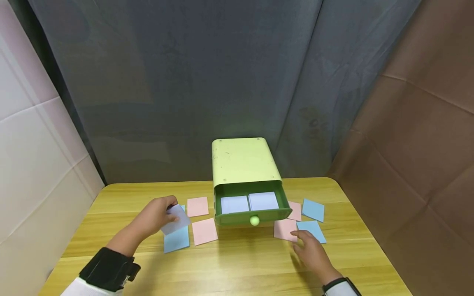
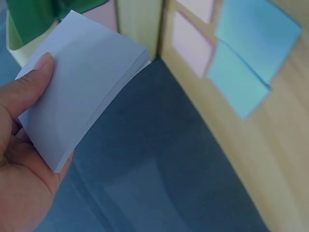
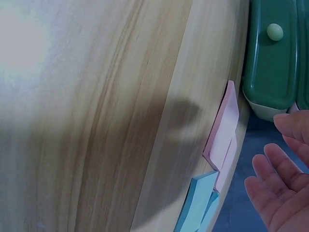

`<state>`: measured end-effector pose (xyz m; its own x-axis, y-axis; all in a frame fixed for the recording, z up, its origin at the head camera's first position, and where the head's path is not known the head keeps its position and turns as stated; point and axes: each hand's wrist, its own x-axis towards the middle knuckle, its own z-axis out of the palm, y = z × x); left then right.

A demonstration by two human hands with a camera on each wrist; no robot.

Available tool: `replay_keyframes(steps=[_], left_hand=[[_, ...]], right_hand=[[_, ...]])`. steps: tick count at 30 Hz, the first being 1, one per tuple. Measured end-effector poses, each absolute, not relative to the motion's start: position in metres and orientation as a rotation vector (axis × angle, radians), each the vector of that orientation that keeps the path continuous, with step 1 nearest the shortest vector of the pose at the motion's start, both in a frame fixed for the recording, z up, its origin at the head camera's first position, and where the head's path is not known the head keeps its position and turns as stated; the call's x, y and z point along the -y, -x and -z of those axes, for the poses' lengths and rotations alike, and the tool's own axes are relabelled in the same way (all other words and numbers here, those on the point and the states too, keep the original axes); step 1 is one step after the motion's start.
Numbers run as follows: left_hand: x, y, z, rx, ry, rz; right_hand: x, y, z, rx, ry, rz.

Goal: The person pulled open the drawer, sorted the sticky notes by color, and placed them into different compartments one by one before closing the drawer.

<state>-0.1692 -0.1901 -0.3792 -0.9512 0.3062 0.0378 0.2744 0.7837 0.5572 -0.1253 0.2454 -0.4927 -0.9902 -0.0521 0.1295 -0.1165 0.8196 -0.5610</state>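
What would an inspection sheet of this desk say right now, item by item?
Surface: wooden table, bare at the front.
Job's things: white pad held in the left hand; green drawer box, drawer open with two white pads inside.
Clutter: pink and blue pads lying flat on both sides of the box.
Grip: left hand pinches the white pad; right hand open, over the table beside a pink pad.
Cables: nothing seen.
Surroundings: grey curtain behind, brown sheet at right.

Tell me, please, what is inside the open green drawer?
Inside the drawer lie two white pads side by side, covering most of its floor. Whatever is under them, and the drawer's back part inside the cabinet, is hidden.
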Motion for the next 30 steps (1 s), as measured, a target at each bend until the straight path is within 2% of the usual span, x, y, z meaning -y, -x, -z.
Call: replay_keyframes(steps=[30], left_hand=[[0.132,0.179,0.319,-2.935,-0.59,-1.049]], right_hand=[[-0.257,0.121,0.491,2.896,-0.106,-0.929]])
